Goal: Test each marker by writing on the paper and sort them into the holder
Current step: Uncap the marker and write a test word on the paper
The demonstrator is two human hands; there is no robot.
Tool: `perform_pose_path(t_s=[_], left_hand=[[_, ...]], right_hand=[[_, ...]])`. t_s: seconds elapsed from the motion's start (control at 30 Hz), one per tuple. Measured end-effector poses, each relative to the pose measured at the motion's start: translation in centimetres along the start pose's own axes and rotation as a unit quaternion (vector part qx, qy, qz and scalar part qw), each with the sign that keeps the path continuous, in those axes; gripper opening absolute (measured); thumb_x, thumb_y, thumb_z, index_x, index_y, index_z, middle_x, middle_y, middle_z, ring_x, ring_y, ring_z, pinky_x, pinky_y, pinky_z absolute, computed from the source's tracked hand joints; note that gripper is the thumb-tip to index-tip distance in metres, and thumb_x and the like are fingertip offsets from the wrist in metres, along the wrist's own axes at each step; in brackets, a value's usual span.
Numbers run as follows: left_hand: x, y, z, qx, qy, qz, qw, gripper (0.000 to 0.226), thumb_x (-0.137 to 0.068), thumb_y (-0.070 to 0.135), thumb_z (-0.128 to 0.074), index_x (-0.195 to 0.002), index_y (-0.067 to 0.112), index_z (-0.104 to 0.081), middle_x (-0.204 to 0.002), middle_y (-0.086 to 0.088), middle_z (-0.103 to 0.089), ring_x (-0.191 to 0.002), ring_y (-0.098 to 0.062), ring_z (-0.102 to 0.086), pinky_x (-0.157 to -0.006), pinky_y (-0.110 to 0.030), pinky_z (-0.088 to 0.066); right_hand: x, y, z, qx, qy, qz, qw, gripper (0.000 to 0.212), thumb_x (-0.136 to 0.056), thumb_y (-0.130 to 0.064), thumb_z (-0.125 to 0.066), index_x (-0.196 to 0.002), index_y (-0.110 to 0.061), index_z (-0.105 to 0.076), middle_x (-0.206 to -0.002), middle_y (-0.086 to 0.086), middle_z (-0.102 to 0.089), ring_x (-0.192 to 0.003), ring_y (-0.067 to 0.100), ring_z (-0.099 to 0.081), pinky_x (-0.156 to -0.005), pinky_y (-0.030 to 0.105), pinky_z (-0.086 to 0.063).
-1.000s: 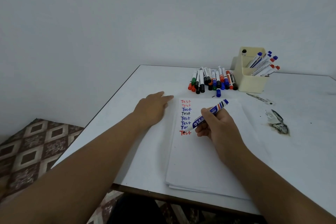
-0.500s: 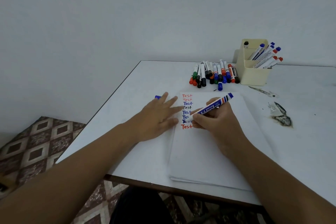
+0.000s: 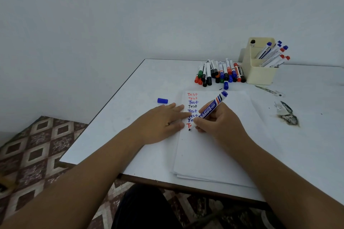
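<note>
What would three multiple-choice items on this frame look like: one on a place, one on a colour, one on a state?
1. Where does the loose cap lie?
A. on the table left of the paper
B. in the holder
C. on the marker pile

2. What colour is that cap?
A. red
B. blue
C. green

3. How does the left hand lie?
A. curled round a marker
B. flat, fingers straight, on the paper's left edge
C. lifted off the table

Key:
1 A: the cap sits on the bare table, left of the paper and beyond the left hand.
2 B: it is plainly blue.
3 B: its fingers lie straight on the sheet, while the right hand grips the marker with the tip at the paper.
</note>
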State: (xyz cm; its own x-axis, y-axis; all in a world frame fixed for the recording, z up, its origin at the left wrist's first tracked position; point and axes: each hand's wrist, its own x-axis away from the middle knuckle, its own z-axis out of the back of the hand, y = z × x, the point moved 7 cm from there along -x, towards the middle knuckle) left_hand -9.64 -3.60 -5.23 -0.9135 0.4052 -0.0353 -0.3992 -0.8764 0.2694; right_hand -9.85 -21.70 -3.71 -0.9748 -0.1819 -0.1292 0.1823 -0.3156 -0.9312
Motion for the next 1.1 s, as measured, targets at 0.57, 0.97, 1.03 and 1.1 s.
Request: perform_pose_path(t_s=[0.57, 0.97, 1.03, 1.1], left_hand=[[0.16, 0.42, 0.57, 0.005, 0.016, 0.001, 1.0, 0.046, -0.103, 0.048, -0.04, -0.149, 0.04, -0.042, -0.159, 0.011, -0.034, -0.142, -0.01, -0.033, -0.113, -0.036, -0.033], [0.18, 0.37, 0.51, 0.0, 0.015, 0.004, 1.0, 0.046, -0.104, 0.049, -0.039, -0.149, 0.041, -0.041, -0.16, 0.012, -0.032, -0.145, -0.009, -0.029, -0.116, -0.035, -0.03], [0.22, 0.48, 0.63, -0.001, 0.016, 0.003, 1.0, 0.046, -0.104, 0.049, -0.039, -0.149, 0.041, -0.041, -0.16, 0.012, -0.033, -0.143, -0.009, -0.031, -0.115, -0.036, -0.031], [0.23, 0.58, 0.62, -0.002, 0.015, 0.001, 1.0, 0.046, -0.104, 0.048, -0.039, -0.149, 0.04, -0.042, -0.159, 0.011, -0.035, -0.141, -0.01, -0.034, -0.114, -0.036, -0.033]], right_hand=[[-0.03, 0.26, 0.48, -0.021, 0.028, 0.007, 0.999, 0.022, -0.085, -0.016, -0.078, -0.096, -0.024, -0.061, -0.078, 0.002, -0.076, -0.073, 0.02, -0.075, -0.083, 0.051, -0.06], [-0.14, 0.26, 0.42, 0.038, 0.03, 0.022, 0.999, 0.022, -0.082, -0.021, -0.078, -0.092, -0.029, -0.06, -0.08, 0.0, -0.074, -0.077, 0.019, -0.073, -0.08, 0.045, -0.061], [-0.1, 0.3, 0.23, 0.04, 0.023, 0.02, 0.999, 0.022, -0.081, -0.021, -0.079, -0.092, -0.028, -0.06, -0.08, 0.002, -0.073, -0.077, 0.021, -0.073, -0.08, 0.047, -0.06], [-0.11, 0.31, 0.26, 0.045, 0.025, 0.017, 0.999, 0.023, -0.081, -0.02, -0.078, -0.091, -0.027, -0.059, -0.081, 0.003, -0.073, -0.078, 0.024, -0.072, -0.08, 0.046, -0.06]])
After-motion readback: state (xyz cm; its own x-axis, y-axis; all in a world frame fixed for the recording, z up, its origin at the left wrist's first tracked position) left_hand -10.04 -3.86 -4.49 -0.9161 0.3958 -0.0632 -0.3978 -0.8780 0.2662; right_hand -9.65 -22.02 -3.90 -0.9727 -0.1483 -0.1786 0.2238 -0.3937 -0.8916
